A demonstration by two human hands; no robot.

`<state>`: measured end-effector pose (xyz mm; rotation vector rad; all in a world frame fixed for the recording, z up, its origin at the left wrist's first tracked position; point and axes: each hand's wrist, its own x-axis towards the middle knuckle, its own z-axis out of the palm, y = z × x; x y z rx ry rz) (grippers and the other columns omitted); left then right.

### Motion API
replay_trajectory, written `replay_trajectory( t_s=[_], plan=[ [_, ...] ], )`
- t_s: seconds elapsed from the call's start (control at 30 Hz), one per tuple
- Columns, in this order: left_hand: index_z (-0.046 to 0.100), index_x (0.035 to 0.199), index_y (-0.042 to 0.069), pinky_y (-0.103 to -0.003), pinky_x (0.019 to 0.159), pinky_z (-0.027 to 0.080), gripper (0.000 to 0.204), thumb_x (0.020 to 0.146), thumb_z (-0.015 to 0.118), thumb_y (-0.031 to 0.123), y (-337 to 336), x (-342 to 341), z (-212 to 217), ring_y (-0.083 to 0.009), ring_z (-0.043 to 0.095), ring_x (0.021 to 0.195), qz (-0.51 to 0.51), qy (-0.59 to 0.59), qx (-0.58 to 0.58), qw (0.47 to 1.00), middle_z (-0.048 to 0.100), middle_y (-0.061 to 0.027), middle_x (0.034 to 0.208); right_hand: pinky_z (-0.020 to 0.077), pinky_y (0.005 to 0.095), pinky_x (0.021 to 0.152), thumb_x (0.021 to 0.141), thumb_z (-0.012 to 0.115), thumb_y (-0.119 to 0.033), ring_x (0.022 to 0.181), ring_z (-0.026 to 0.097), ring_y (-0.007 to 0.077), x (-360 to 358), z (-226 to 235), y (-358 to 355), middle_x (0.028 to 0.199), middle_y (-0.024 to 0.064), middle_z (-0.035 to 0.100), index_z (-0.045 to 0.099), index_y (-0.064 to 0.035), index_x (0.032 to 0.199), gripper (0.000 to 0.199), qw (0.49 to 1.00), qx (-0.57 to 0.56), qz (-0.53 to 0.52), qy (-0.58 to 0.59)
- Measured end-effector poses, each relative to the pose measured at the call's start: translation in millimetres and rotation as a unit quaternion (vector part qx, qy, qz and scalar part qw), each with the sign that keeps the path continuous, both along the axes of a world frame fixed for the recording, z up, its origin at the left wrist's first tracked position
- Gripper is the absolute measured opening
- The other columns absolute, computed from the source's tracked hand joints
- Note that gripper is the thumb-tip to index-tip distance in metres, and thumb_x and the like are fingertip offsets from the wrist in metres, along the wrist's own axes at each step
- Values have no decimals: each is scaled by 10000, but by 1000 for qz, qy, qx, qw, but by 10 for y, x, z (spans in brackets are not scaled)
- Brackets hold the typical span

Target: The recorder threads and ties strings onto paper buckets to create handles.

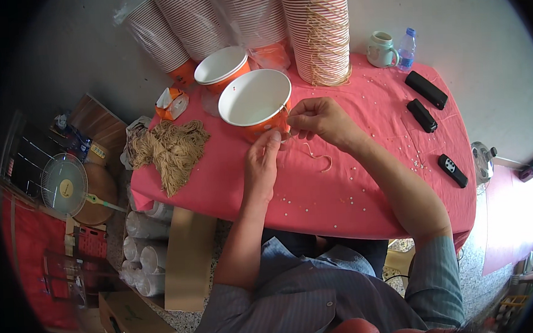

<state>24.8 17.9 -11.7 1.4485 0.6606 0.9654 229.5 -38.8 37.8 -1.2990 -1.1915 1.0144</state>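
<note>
A white-lined orange paper bucket (pixel 254 98) stands tilted in front of me on the pink-covered table. At its right side, my right hand (pixel 319 122) is closed in a pinch on a thin tan cord (pixel 285 107) that runs by the rim. My left hand (pixel 262 162) is at the bucket's near side, thumb and fingers closed together close to the right fingertips. What lies between the left fingers is too small to make out. A loose piece of tan cord (pixel 320 161) curls on the cloth just below the right hand.
A heap of tan cords (pixel 172 150) lies left, beside an orange tissue pack (pixel 171 103). Behind stand nested buckets (pixel 220 65) and a tall bucket stack (pixel 319 40) draped with cords. Rightward are a mug (pixel 382 50), bottle (pixel 407 49), black objects (pixel 426 90) and a remote (pixel 452 170).
</note>
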Motion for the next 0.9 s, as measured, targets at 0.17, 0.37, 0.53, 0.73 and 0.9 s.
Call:
replay_trajectory(
  t_s=[0.17,0.37,0.53,0.73,0.9],
  plan=[
    [777,1165,34,-252,717,492,370,1107,685,388,-54,96,189,-89,684,960,-34,-18,-61,997,766,-7,1054,567,270,712,1044,742,-182,784,706,99,44,-36,0,899,29,776,774,-19,1054,166,1000,3,0,6],
    [773,1088,71,-225,654,460,273,1088,701,334,74,142,42,-86,691,831,-54,-44,-107,992,760,2,932,563,271,700,1043,747,-186,780,704,96,25,-42,20,888,22,765,773,-27,1061,162,1000,-2,0,1],
    [773,1096,69,-226,655,473,261,1086,702,319,87,115,12,-80,692,823,-74,-49,-118,989,763,-7,929,561,270,689,1044,749,-188,771,702,93,33,-42,24,884,20,761,774,-28,1065,164,1000,-4,-16,4],
    [767,1131,63,-228,657,482,280,1087,706,333,0,81,79,-79,686,819,-80,-40,-156,984,763,-13,941,562,272,687,1048,746,-191,769,701,92,20,-19,7,894,22,772,768,-29,1074,166,1000,-6,-15,10],
    [767,1142,55,-225,657,470,327,1073,736,373,-89,35,25,-63,649,795,-43,5,-85,995,763,-13,945,562,269,688,1054,741,-193,772,702,93,26,-29,13,900,32,782,765,-23,1078,173,1000,6,-18,6]
  ],
)
